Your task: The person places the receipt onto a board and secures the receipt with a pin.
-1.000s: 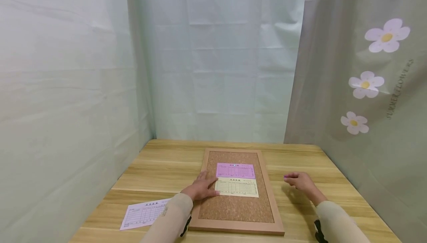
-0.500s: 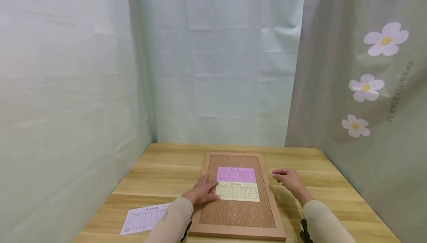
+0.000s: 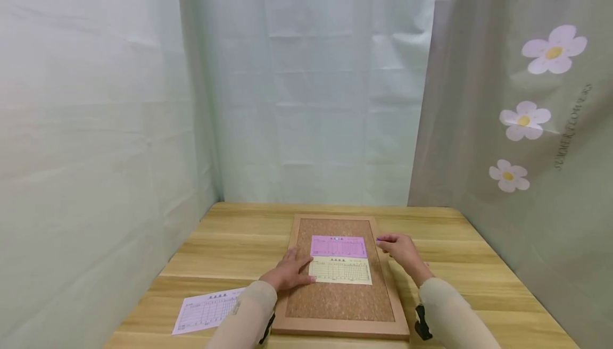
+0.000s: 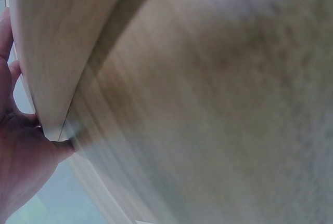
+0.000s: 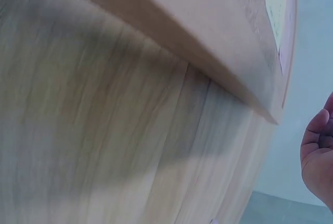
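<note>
My left hand (image 3: pixel 287 273) rests across the left frame of a corkboard (image 3: pixel 340 304), its thumb and fingertips at the left edge of a yellow printed slip (image 3: pixel 340 271). In the left wrist view the same hand (image 4: pixel 26 156) lies along the board's edge. A pink printed slip (image 3: pixel 338 247) lies just above the yellow one, with a small pale dot near its top middle. My right hand (image 3: pixel 401 250), over the board's right frame, pinches a purple pushpin (image 3: pixel 378 239), mostly hidden by the fingers. The right wrist view catches only part of that hand (image 5: pixel 318 156).
A white printed slip (image 3: pixel 208 310) lies on the wooden table (image 3: pixel 230 253) left of the board, partly covered by my left sleeve. A small pinkish thing (image 3: pixel 427 264) sits on the table beyond my right forearm. Curtains (image 3: pixel 316 99) hang around the table on three sides.
My right hand has moved left from the table to over the board's right frame, still pinching the purple pushpin. The left hand stays put on the board.
</note>
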Demonstrator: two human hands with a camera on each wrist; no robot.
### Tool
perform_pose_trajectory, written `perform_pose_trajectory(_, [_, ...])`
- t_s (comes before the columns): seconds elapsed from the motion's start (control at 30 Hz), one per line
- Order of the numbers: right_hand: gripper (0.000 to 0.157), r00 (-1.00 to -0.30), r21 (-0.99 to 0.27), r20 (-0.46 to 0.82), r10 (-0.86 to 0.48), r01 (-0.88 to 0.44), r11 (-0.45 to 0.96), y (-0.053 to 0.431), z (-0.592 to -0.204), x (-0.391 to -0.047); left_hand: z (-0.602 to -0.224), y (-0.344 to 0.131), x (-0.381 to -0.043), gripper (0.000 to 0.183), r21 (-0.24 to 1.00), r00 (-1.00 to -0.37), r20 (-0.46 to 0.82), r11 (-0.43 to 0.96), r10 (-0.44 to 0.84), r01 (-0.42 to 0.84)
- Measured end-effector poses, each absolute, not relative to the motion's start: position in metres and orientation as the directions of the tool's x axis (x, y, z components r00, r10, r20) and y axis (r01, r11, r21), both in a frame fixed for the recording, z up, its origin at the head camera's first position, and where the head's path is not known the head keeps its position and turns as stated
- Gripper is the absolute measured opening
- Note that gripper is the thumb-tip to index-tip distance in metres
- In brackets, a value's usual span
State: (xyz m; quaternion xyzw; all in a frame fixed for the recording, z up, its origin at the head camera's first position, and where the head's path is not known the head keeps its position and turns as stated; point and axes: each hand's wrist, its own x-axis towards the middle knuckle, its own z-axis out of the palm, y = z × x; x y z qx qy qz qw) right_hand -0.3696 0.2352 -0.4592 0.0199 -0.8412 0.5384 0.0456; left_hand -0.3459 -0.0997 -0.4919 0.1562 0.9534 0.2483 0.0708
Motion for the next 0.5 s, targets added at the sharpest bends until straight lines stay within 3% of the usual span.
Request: perform_pose_trajectory(0.5, [0.026, -0.994, -0.917, 0.104, 0.018, -0.089, 0.388, 0.21, -0.452, -0.373, -0.49, -0.1, -0.345, 0.068, 0.512, -0.938, -0.063, 0.818, 0.34, 0.262])
